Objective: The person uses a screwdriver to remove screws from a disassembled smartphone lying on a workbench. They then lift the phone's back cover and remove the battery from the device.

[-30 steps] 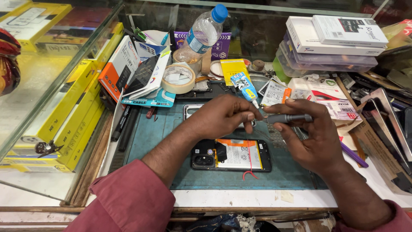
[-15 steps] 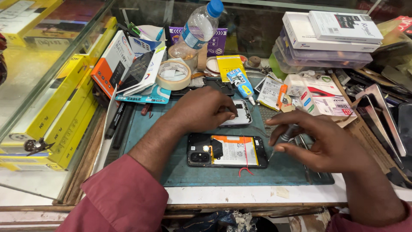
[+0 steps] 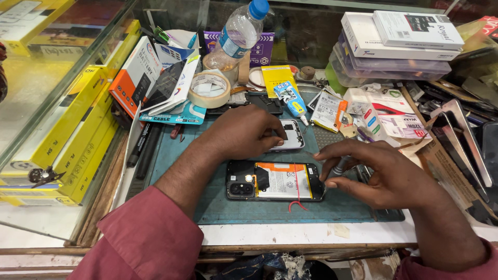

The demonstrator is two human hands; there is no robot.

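An opened phone (image 3: 275, 180) lies back-off on the teal work mat (image 3: 197, 171), its battery and camera module showing. My left hand (image 3: 244, 132) rests just behind it, fingertips on a pale phone frame part (image 3: 291, 136). My right hand (image 3: 378, 173) sits at the phone's right end, fingers closed around a grey metal screwdriver (image 3: 340, 167) whose tip is by the phone's edge. A small red wire curls on the mat below the phone.
A water bottle (image 3: 239, 33), a tape roll (image 3: 209, 89), a small glue tube (image 3: 291, 101), boxes and packets crowd the back. Stacked white boxes (image 3: 399, 39) stand at the right; yellow boxes (image 3: 78, 129) line the left. Phone frames lie at far right.
Both hands came down from holding the screwdriver together above the mat. My left hand went to the frame part; my right hand lowered the screwdriver to the phone's right end.
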